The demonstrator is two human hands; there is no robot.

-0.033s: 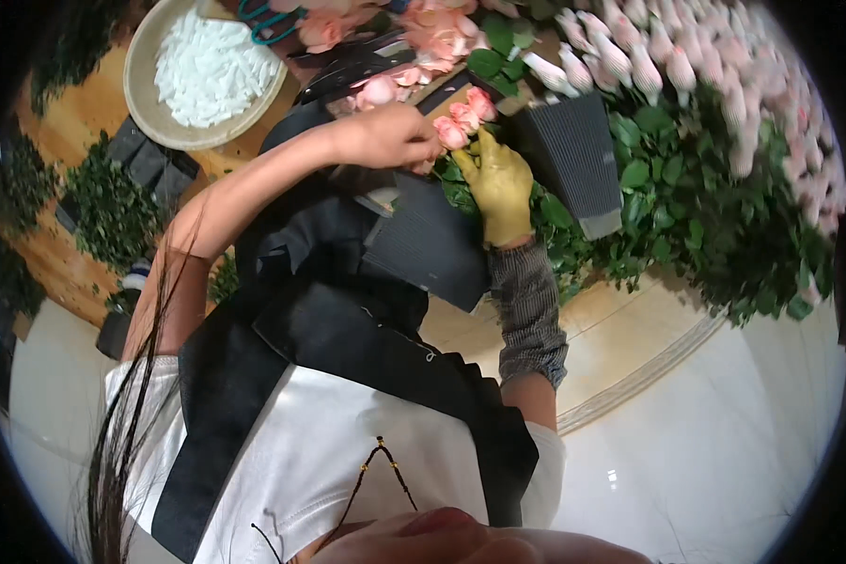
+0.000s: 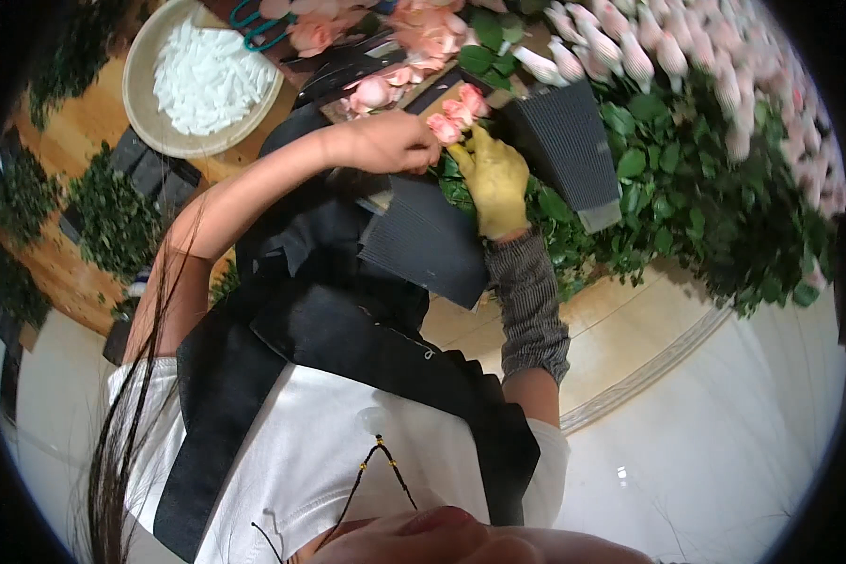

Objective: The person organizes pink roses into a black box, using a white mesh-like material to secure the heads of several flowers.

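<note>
Little's changing vs. a sec ago: L hand [image 2: 392,143] bunching fingers by pink roses [image 2: 457,114], R gloved hand [image 2: 496,183] curling below; can't tell what either's pinching; handling's prob. continuing.

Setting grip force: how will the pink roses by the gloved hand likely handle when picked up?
Probably fragile: the pink roses show thin-looking, layered petals that could bruise. Likely light, since the heads look small beside the gloved right hand.

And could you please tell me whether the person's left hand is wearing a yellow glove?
No, the yellow glove covers the right hand, while the left hand shows bare skin.
</note>
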